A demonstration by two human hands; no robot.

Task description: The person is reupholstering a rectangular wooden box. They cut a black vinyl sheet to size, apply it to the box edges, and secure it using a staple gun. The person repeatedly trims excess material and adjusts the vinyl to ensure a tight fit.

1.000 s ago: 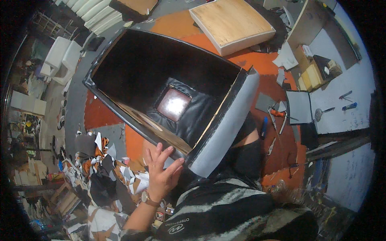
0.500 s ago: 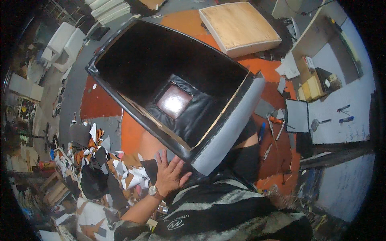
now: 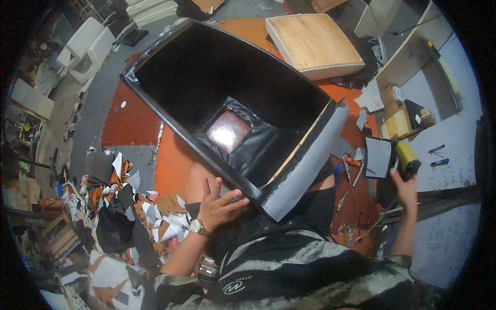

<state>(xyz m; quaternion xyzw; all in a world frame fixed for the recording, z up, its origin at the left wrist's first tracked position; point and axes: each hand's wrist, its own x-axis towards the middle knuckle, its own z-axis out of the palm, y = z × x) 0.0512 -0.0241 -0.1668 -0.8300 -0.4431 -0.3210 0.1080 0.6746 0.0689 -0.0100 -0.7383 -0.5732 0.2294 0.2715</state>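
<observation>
A large open frame (image 3: 302,152), covered in black leather-like material, lies tilted across my lap. A pale grey flap (image 3: 305,170) runs along its right side. Within the dark interior, black padded material surrounds a shiny brown square (image 3: 227,132). My left hand (image 3: 219,206), a watch on its wrist, has its fingers spread against the frame's near corner. Out to the right, my right hand (image 3: 405,186) closes on a yellow-and-black tool (image 3: 407,159) whose exact kind I cannot make out.
A wooden-topped padded panel (image 3: 315,44) lies at the back right. Material scraps (image 3: 124,222) are heaped on the left. Pens (image 3: 439,162) rest on the white board (image 3: 444,144) at right, near yellow blocks (image 3: 398,124). An orange-handled tool (image 3: 353,161) lies on the orange floor.
My right hand has come into view at right with the yellow-and-black tool. The frame sits slightly further right in the picture; my left hand stays at its near corner.
</observation>
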